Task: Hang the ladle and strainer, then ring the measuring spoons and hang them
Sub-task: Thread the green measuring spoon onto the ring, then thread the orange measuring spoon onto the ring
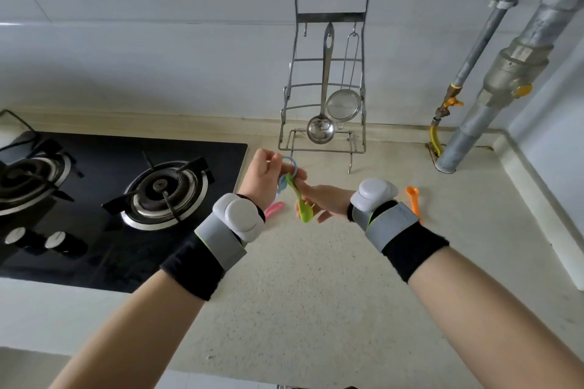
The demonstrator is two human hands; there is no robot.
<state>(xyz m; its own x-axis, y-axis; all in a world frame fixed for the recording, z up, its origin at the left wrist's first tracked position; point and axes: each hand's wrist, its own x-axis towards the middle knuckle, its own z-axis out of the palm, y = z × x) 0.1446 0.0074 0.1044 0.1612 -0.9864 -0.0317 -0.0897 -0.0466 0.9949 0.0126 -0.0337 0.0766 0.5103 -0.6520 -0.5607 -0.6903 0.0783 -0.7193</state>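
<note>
Left grip (264,178) pinches the ring (290,166), right grip (325,200) clamps the green spoon (301,207); ladle (320,129) and strainer (343,106) hang on the rack (297,73).

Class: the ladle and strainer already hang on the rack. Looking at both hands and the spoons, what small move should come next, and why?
Probably slide the green spoon fully onto the blue ring: the left hand holds the ring, the right hand the spoon, while orange and pink spoons lie on the counter.

Green spoon (304,206), orange spoon (413,198), pink spoon (274,209) (half hidden), pale-blue ring (290,164); black hob (104,199); speckled beige counter (316,294).
</note>
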